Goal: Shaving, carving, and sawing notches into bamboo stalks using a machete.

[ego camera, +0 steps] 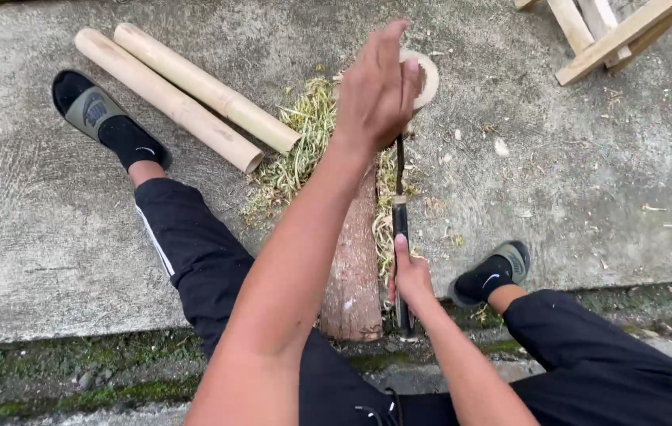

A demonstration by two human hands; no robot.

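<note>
Bamboo (pixel 424 75) stands on end at the far end of a log (pixel 354 260), which runs between the seated person's legs and seems to serve as a raised block that keeps the piece off the concrete (pixel 36 237). Only the cut rim of the bamboo shows, behind the left hand (pixel 379 91), so I cannot tell how tall it is.

That left hand sits on top of the bamboo, apparently to steady it upright. Its fingers lie close together and nearly straight, pointing far, draped over the rim rather than wrapped round it; the thumb is hidden.

A knife (pixel 400 205) with a long dark blade points far along the right side of the log, its tip reaching up under the left hand beside the bamboo, seemingly set against its edge. The right hand (pixel 408 276) grips the handle near the body, fingers curled shut around it and the thumb laid straight along the top, a hold that would guide the blade.

Shavings (pixel 300 146) lie heaped on both sides of the log. Two poles (pixel 186 91) lie side by side at far left, just beyond a sandalled foot. A wooden frame (pixel 612 31) stands at far right.
</note>
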